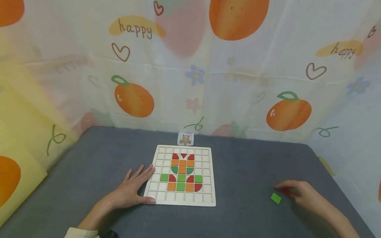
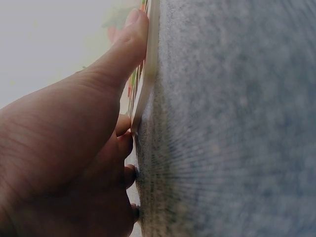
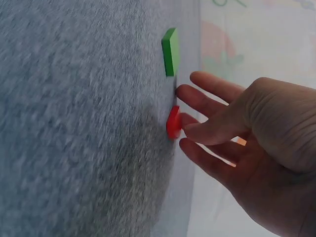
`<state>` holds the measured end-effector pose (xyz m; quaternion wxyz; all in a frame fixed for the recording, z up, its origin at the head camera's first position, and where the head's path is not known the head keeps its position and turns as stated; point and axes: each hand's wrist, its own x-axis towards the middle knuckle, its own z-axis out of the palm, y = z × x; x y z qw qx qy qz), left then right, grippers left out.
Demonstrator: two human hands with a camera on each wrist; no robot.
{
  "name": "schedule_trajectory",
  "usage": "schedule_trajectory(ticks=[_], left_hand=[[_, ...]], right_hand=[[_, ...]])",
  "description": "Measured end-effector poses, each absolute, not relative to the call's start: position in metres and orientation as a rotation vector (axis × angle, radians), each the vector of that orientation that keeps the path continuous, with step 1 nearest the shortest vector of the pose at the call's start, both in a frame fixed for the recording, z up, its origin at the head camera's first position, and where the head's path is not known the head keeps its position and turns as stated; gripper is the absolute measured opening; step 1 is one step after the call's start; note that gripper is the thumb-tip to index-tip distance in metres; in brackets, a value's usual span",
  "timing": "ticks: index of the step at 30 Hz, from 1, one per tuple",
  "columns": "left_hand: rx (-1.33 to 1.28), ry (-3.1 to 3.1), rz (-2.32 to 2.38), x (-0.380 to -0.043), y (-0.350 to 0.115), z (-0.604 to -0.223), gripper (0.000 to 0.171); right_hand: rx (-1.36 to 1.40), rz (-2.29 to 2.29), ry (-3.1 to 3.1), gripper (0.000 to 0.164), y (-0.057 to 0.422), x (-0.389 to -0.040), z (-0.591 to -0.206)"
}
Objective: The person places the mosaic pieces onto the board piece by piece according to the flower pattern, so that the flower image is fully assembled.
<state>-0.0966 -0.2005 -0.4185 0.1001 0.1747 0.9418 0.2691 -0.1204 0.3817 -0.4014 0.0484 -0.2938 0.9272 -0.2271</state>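
Note:
My left hand [image 1: 129, 191] rests spread along the left edge of a white gridded board [image 1: 208, 198], thumb on its near left corner and fingertips at its side. In the left wrist view the thumb lies along the board's rim [image 2: 150, 64]. On the board, red, orange and green tiles [image 1: 182, 170] form a flower-like pattern. At the right, my right hand [image 1: 303, 196] pinches a small red piece [image 3: 173, 122] between thumb and a fingertip, low at the table surface. A light green square tile [image 1: 275, 198] lies just beside those fingers.
A small pattern card [image 1: 186, 139] with a similar flower picture lies behind the board. The grey tabletop [image 1: 244, 172] stretches between the board and my right hand. A fruit-printed curtain [image 1: 172, 82] hangs along the back. A dark object [image 1: 111, 234] shows by the left sleeve.

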Motion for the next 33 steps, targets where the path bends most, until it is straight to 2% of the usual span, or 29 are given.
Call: schedule_trajectory(ticks=[2, 5, 9, 13, 22, 33], left_hand=[[0.517, 2.786, 0.793, -0.096, -0.202, -0.419, 0.111], [0.52, 2.785, 0.797, -0.096, -0.202, -0.418, 0.112], [0.525, 2.786, 0.81, -0.095, -0.202, -0.417, 0.112], [0.531, 2.79, 0.815, -0.096, -0.202, -0.418, 0.112], [0.509, 2.79, 0.799, -0.096, -0.203, -0.419, 0.112], [0.549, 2.791, 0.83, -0.094, -0.203, -0.419, 0.111]], right_hand=[[-0.92, -0.697, 2.831, 0.046, 0.385, -0.12, -0.404], [-0.925, -0.732, 2.839, 0.039, 0.389, -0.119, -0.407], [-0.816, -0.781, 2.82, 0.033, 0.393, -0.118, -0.405], [-0.681, -0.78, 2.81, 0.035, 0.395, -0.118, -0.4], [-0.576, -0.711, 2.889, 0.036, 0.397, -0.116, -0.396], [-0.685, -0.691, 2.867, 0.033, 0.395, -0.119, -0.392]])
